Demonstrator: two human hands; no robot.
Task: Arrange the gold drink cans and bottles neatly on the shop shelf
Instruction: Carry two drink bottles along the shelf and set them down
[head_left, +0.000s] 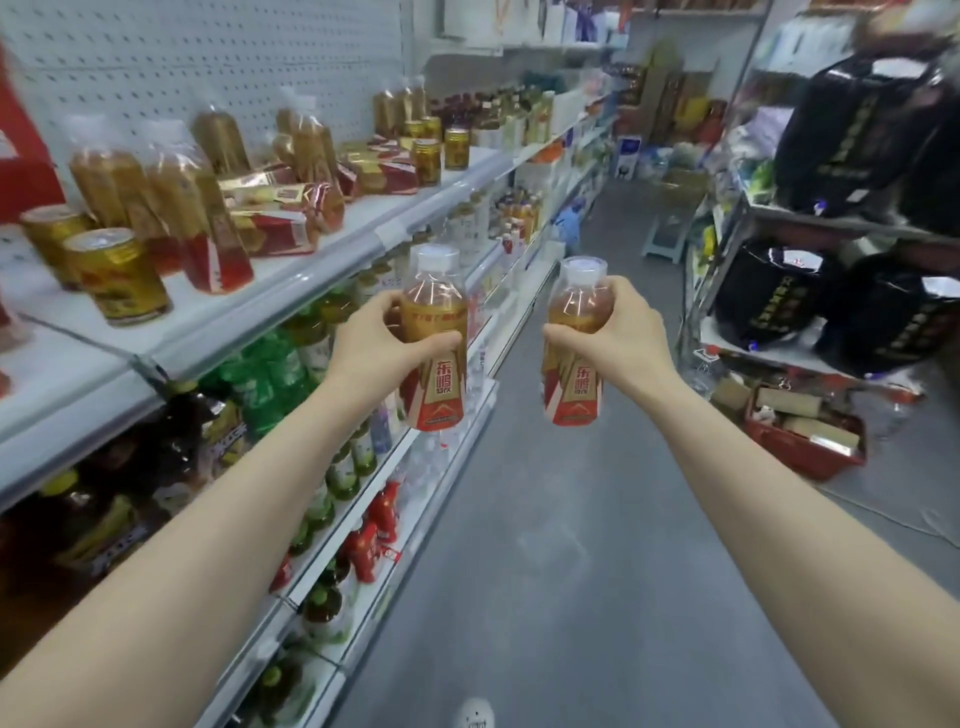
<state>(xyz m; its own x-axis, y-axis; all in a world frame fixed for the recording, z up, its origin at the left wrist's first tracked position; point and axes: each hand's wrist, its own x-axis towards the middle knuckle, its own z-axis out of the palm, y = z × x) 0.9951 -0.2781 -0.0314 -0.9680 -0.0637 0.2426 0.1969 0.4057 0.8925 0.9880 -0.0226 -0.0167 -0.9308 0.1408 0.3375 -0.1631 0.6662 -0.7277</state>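
Observation:
My left hand (382, 338) grips a gold-and-red drink bottle (435, 384) with a clear cap, held upright over the aisle beside the shelf edge. My right hand (615, 332) grips a second bottle of the same kind (574, 387), also upright, further right. On the white shelf (332, 244) to the left stand two gold cans (117, 275), several upright bottles (205, 223), several bottles lying on their sides (280, 208), and more gold cans (441, 150) further back.
Lower shelves on the left hold green, dark and red bottles (270, 379). The grey aisle floor (571, 519) runs ahead to boxes at the far end. On the right stand a rack with black bags (857, 130) and a red basket (805, 431) on the floor.

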